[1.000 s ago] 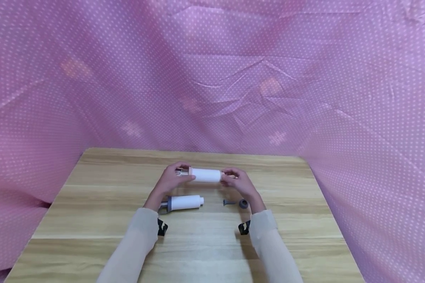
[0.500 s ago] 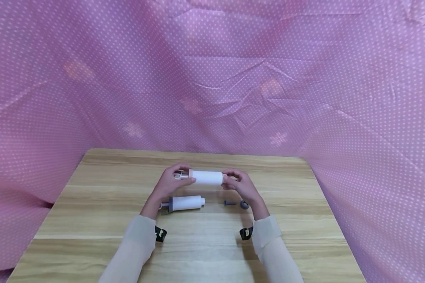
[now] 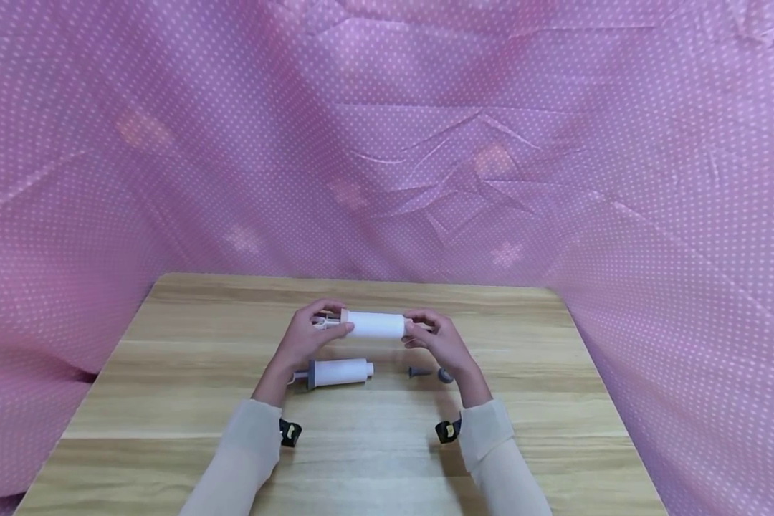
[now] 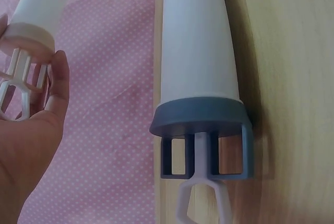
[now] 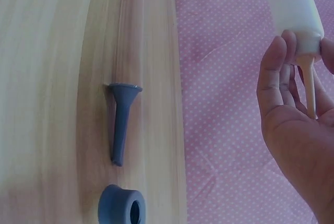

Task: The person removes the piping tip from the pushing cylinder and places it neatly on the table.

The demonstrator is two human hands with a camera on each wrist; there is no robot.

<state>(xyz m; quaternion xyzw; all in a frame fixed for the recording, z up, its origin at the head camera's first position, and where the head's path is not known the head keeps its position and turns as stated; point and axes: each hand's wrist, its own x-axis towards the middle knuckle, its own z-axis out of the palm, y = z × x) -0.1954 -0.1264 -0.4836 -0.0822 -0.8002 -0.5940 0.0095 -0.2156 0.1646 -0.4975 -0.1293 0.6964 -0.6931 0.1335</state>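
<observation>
Both hands hold a white plunger syringe (image 3: 377, 325) with a pink collar, level above the table. My left hand (image 3: 302, 337) grips its collar end, thumb and fingers around the collar (image 4: 28, 38), with the pale plunger handle (image 4: 21, 83) inside the hand. My right hand (image 3: 443, 340) pinches the other end, where a slim pinkish nozzle (image 5: 308, 85) points into the palm. Below lies a second white syringe (image 3: 340, 372) with a grey-blue collar (image 4: 201, 117). Nearer the right forearm lie a grey-blue funnel-shaped nozzle (image 5: 122, 122) and a grey-blue ring cap (image 5: 116, 205).
A wood-grain table (image 3: 374, 451) bears everything. Pink dotted cloth (image 3: 387, 179) hangs behind it and at both sides. Black wrist mounts (image 3: 289, 433) sit at the sleeve cuffs, low over the tabletop.
The held syringe has shifted very slightly toward the body, and both forearms have spread a little. Each hand keeps its hold, and the parts on the table stay in place.
</observation>
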